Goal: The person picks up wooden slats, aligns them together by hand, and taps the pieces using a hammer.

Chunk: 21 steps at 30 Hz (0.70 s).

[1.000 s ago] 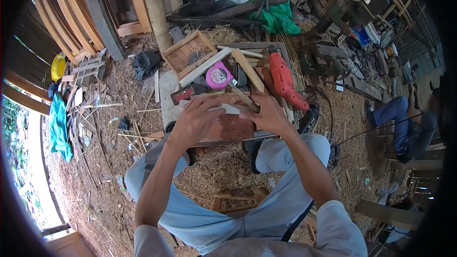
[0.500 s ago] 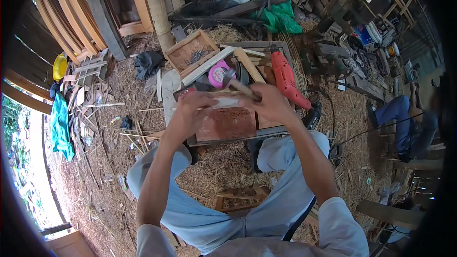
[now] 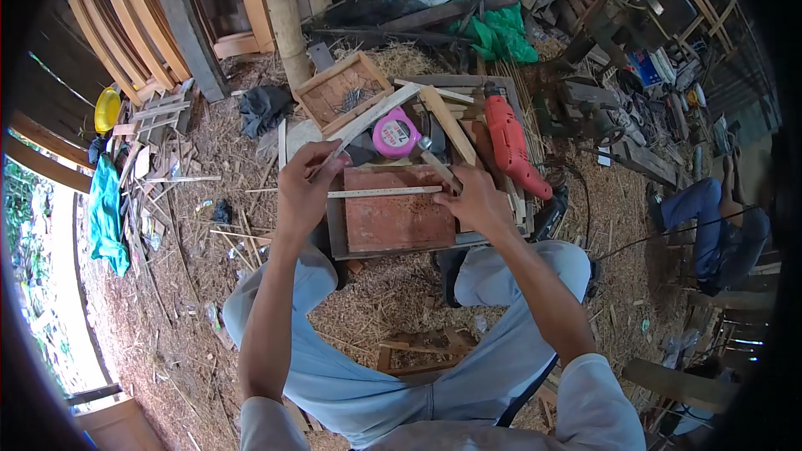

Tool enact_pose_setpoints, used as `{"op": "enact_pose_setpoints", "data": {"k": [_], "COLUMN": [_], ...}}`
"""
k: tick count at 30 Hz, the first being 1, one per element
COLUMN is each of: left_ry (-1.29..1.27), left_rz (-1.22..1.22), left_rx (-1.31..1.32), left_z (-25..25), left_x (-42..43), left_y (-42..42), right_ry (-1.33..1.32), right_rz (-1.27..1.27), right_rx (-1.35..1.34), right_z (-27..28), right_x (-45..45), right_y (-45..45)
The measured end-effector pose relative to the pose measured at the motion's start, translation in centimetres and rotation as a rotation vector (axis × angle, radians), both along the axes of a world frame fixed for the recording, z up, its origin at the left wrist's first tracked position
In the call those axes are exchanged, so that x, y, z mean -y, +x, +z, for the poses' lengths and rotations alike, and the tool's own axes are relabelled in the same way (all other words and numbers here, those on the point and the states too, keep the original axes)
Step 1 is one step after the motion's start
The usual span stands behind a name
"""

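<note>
My left hand [image 3: 306, 186] is closed around a thin pale wooden strip [image 3: 384, 192], with small dark dots along it. The strip extends across a reddish-brown wooden block [image 3: 393, 225], and its other end reaches my right hand. What the left fingertips pinch is too small to make out. My right hand [image 3: 483, 202] grips a hammer [image 3: 439, 165] by its handle, the head pointing away from me. Just beyond the hammer head lies a pink tape measure [image 3: 395, 134]. A red power drill [image 3: 511, 142] rests to the right of my right hand.
A wooden box [image 3: 342, 92] with nails stands at the low work table's [image 3: 334, 238] far left corner. Wood pieces [image 3: 449, 124] lie beside the tape measure. A black cord [image 3: 587, 200] trails right. Shavings cover the ground [image 3: 384, 292]; another person [image 3: 710, 217] sits at the right.
My left hand has moved slightly left and turned, and the strip now shows plainly over the block. The hammer in my right hand has shifted slightly right. The view has shifted a little.
</note>
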<state>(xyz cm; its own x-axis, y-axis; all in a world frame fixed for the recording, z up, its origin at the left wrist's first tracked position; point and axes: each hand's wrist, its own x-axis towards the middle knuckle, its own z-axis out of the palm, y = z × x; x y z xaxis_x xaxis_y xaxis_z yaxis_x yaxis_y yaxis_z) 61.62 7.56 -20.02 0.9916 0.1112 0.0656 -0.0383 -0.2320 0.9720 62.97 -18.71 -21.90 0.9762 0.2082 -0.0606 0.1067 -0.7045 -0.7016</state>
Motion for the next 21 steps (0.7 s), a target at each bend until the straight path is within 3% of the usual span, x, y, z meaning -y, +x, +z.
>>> {"op": "enact_pose_setpoints", "data": {"k": [5, 7, 11, 13, 16, 18, 21], "left_ry": [0.125, 0.134, 0.194, 0.2, 0.113, -0.093, -0.159], "left_rz": [-0.016, -0.038, -0.102, -0.123, -0.185, -0.268, -0.297], "left_rx": [0.048, 0.071, 0.133, 0.16, 0.082, -0.074, -0.191], "left_z": [0.7, 0.4, -0.3, -0.3, -0.8, -0.9, 0.0], "left_x": [0.3, 0.2, 0.3, 0.5, 0.9, 1.4, 1.9], "left_y": [-0.2, -0.2, -0.4, -0.5, -0.5, -0.6, -1.0], "right_ry": [0.007, 0.355, 0.522, 0.727, 0.902, 0.894, 0.878], "right_rz": [-0.001, 0.043, 0.001, -0.139, -0.143, -0.212, -0.265], "right_rx": [-0.084, -0.068, -0.246, -0.463, -0.564, -0.52, -0.453], "right_z": [-0.9, -1.8, 2.8, 3.6, 3.4, 3.3, 3.0], "right_x": [0.4, 0.8, 0.2, 0.2, 0.6, 0.0, -0.2], "right_y": [0.9, 1.3, 0.5, 0.5, 1.0, 1.3, 1.7]}}
